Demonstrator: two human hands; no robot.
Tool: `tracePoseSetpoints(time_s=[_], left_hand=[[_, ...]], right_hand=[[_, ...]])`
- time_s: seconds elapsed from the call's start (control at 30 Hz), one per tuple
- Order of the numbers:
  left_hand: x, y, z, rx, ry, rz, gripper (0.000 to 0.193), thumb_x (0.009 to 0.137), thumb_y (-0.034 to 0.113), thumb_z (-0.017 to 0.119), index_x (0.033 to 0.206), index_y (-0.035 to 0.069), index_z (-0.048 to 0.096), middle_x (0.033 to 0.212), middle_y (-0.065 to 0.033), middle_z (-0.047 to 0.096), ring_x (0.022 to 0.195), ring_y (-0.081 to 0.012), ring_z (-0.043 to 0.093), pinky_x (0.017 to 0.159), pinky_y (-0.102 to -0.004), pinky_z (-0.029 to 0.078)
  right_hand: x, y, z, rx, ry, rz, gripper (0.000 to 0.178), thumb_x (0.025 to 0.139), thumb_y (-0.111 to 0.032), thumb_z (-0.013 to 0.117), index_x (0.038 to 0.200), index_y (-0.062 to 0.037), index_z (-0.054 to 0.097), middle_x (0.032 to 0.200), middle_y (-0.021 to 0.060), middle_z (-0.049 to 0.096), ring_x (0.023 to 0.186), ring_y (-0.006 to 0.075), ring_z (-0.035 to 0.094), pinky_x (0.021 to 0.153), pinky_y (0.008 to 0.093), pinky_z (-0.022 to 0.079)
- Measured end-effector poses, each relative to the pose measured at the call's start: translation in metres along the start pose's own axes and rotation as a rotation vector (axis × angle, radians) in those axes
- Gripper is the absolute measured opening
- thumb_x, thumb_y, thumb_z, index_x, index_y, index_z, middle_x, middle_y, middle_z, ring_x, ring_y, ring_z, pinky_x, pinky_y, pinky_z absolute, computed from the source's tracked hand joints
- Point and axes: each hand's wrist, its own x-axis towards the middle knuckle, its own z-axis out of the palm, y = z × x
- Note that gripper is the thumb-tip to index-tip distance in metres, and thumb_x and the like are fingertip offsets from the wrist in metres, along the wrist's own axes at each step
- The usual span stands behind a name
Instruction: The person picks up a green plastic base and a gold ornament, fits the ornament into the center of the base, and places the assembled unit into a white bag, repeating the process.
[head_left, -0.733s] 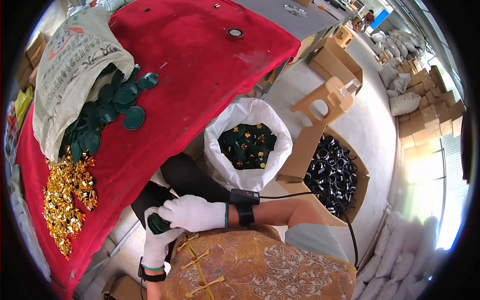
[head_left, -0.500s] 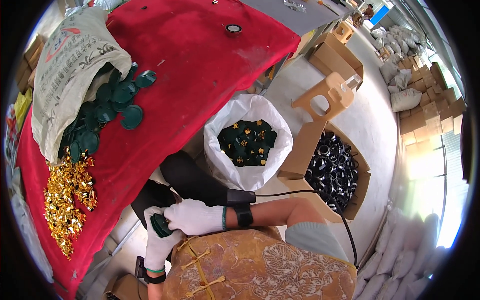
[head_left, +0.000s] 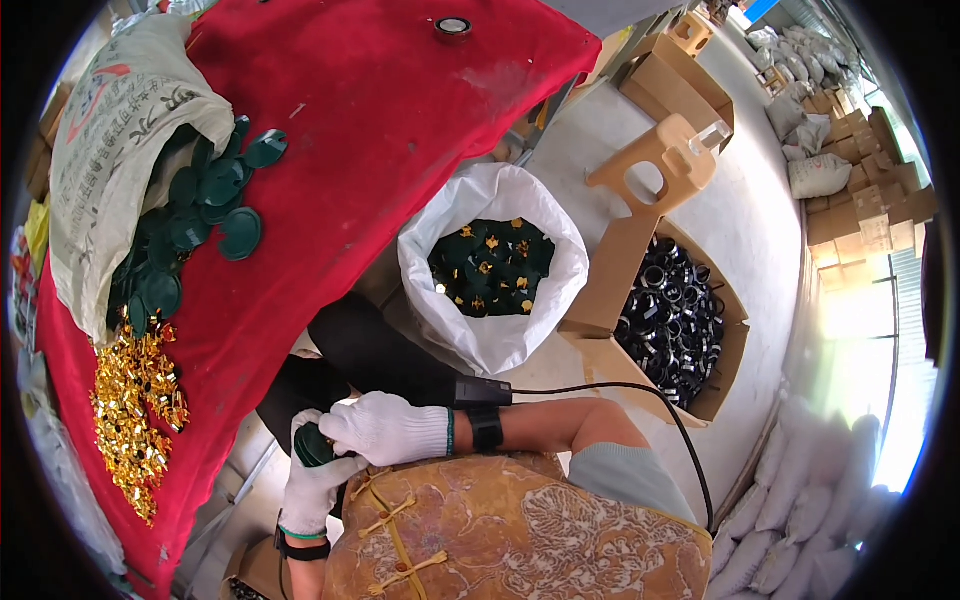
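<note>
Both my hands wear white knitted gloves and meet over my lap. My left hand (head_left: 313, 488) is wrapped round a dark green round cap (head_left: 311, 448). The bent fingers of my right hand (head_left: 388, 430) press together at the cap's right edge; whatever they pinch is hidden. On the red-covered table, more green caps (head_left: 192, 228) spill from a woven sack (head_left: 115, 150). Below the sack's mouth lies a heap of small shiny gold clips (head_left: 138, 425). A white sack (head_left: 548, 330) beyond my legs holds green caps with gold pieces on them.
A cardboard box (head_left: 735, 370) of black rings stands right of the white sack. Behind it are a tan plastic stool (head_left: 665, 165) and another carton (head_left: 680, 80). A black cable (head_left: 600, 384) runs along my right arm. A small round tin (head_left: 453, 27) sits on the red cloth (head_left: 370, 130).
The view has shifted slightly, moving the table and sacks in the picture. My hands remain together at the green cap, with the right fingers a little differently placed.
</note>
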Motion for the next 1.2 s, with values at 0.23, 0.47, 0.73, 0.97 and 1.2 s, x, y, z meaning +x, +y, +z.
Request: tracePoseSetpoints(time_s=[0.23,0.47,0.73,0.97,1.2], left_hand=[[0.023,0.002,0.027,1.168,0.213,0.752,0.056,0.072,-0.013,0.074,0.121,0.004,0.051,0.123,-0.0176,0.056,0.111,-0.0333,0.062,0.101,-0.0408,0.052],[0.021,0.023,0.036,0.277,0.207,0.061,0.063,0.07,-0.016,0.071,0.122,0.01,0.047,0.11,-0.0061,0.054,0.109,-0.0199,0.062,0.098,-0.0361,0.057],[0.026,0.013,0.032,0.63,0.058,0.235,0.059,0.072,-0.014,0.073,0.12,0.008,0.048,0.118,-0.0109,0.056,0.109,-0.0234,0.063,0.098,-0.0384,0.055],[0.033,0.001,0.018,1.079,0.082,0.433,0.066,0.075,-0.014,0.072,0.13,0.005,0.042,0.131,-0.0153,0.058,0.118,-0.0257,0.065,0.099,-0.038,0.054],[0.015,0.026,0.034,-0.018,0.017,-0.17,0.071,0.069,-0.016,0.076,0.126,0.011,0.043,0.118,-0.0078,0.057,0.111,-0.0186,0.061,0.102,-0.0378,0.054]], right_hand=[[0.003,0.03,-0.03,1.403,-0.33,0.888,0.026,0.1,-0.027,0.064,0.093,-0.0026,0.064,0.076,0.0172,0.067,0.073,0.0312,0.073,0.066,0.0414,0.058],[0.006,0.017,-0.027,-0.028,0.057,-0.007,0.031,0.092,-0.024,0.073,0.109,-0.004,0.056,0.087,0.0163,0.064,0.076,0.0358,0.07,0.069,0.0474,0.057],[-0.004,0.026,-0.008,0.365,0.017,0.185,0.024,0.094,-0.023,0.07,0.094,-0.0007,0.061,0.079,0.0159,0.065,0.068,0.0332,0.069,0.054,0.0436,0.052],[0.005,0.027,-0.043,0.813,-0.354,0.627,0.026,0.1,-0.026,0.065,0.096,-0.0006,0.064,0.081,0.0134,0.064,0.055,0.0273,0.064,0.052,0.0378,0.053],[-0.009,0.015,-0.025,-0.068,-0.045,-0.015,0.034,0.097,-0.028,0.072,0.115,-0.0041,0.057,0.089,0.0154,0.063,0.073,0.0374,0.07,0.064,0.0453,0.057]])
